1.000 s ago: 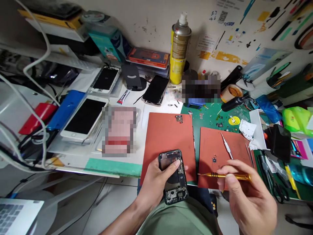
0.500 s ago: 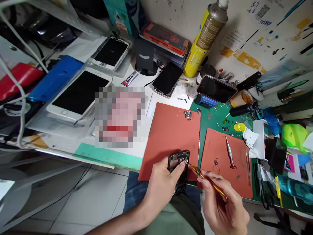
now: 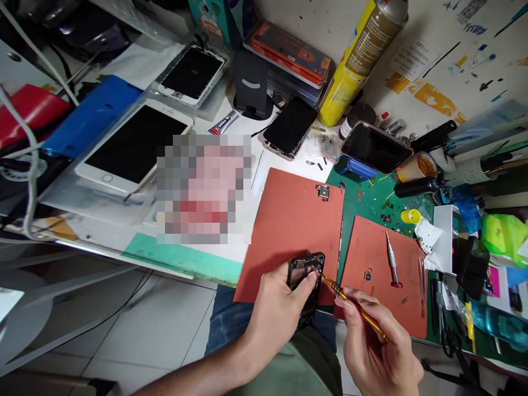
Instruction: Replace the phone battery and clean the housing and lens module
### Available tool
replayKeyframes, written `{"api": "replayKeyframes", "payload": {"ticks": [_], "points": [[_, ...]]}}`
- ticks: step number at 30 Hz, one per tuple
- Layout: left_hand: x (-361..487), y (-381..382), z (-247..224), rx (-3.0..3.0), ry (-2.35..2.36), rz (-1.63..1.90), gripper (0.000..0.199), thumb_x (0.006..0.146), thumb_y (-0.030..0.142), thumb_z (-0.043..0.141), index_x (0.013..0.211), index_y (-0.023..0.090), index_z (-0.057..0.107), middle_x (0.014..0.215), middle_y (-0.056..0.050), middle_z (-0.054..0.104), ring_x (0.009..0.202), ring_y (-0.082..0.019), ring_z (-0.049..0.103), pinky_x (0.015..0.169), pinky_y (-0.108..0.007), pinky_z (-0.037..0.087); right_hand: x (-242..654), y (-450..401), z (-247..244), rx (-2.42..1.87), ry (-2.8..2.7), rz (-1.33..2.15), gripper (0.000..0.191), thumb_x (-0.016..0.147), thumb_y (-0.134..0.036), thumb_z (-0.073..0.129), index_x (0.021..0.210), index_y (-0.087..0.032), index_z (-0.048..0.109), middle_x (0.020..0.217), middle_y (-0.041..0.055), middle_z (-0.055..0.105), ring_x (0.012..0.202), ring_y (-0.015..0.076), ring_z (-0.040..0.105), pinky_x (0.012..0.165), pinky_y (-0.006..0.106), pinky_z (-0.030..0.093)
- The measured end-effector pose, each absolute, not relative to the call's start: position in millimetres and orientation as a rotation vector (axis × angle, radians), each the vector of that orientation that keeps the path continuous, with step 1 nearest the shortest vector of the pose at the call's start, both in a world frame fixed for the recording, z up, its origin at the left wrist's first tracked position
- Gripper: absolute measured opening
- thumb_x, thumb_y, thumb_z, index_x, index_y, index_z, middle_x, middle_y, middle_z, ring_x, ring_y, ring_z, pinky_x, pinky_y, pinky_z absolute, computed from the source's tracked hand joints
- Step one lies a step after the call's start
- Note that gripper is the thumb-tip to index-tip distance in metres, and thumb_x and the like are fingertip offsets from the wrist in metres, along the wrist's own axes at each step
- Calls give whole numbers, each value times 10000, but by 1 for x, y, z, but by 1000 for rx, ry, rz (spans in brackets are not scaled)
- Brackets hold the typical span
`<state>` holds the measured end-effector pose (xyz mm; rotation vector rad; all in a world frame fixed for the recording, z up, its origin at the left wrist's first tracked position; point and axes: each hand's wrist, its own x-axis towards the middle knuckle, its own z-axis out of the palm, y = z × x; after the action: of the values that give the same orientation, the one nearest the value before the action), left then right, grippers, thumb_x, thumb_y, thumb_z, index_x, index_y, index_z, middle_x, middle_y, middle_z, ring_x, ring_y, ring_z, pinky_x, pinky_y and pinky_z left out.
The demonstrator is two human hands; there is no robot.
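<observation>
My left hand [image 3: 277, 300] grips an opened smartphone [image 3: 310, 314] with its inner parts exposed, tilted at the table's front edge above my lap. The left thumb presses near the phone's upper end. In my right hand [image 3: 377, 335] is a slim golden screwdriver [image 3: 339, 290], held like a pen. Its tip reaches the phone's upper right side beside my left thumb; the exact contact point is too small to make out. Behind the phone lies a reddish-brown mat [image 3: 295, 220] with a small metal part [image 3: 323, 192] near its far right corner.
A second reddish-brown mat [image 3: 383, 313] carries a silver screwdriver [image 3: 392, 259] and small parts. Phones [image 3: 291, 126], a propped phone [image 3: 376, 147], a yellow spray can [image 3: 350, 66] and a glue tube [image 3: 224, 122] stand or lie behind. Scissors [image 3: 449, 335] are at the right.
The camera view has shifted slightly, so the table's things sit a little differently in the picture. Both hands keep nearly the same grip, with the screwdriver tip still at the phone.
</observation>
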<state>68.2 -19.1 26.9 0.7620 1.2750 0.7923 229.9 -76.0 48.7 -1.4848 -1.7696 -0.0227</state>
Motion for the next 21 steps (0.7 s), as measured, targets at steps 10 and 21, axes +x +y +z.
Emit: {"api": "replayKeyframes", "payload": {"ticks": [10,21], "points": [[69,-18,28,727,1264,813,191,901,374,729,963,213,811,916,-35,847,892,-270,809,782,-314,625,218,-63,70,-1512,-1809,-43,237,910,-65,816,1107,-167,733,892,25,844,665,165,816,689,220,699],[69,-19,25,742,1272,797,224,921,388,713,986,196,809,953,-44,849,892,-271,809,794,-324,624,221,-61,77,-1513,-1895,-68,315,866,-69,855,1130,-219,771,879,-7,852,636,182,815,677,250,705]]}}
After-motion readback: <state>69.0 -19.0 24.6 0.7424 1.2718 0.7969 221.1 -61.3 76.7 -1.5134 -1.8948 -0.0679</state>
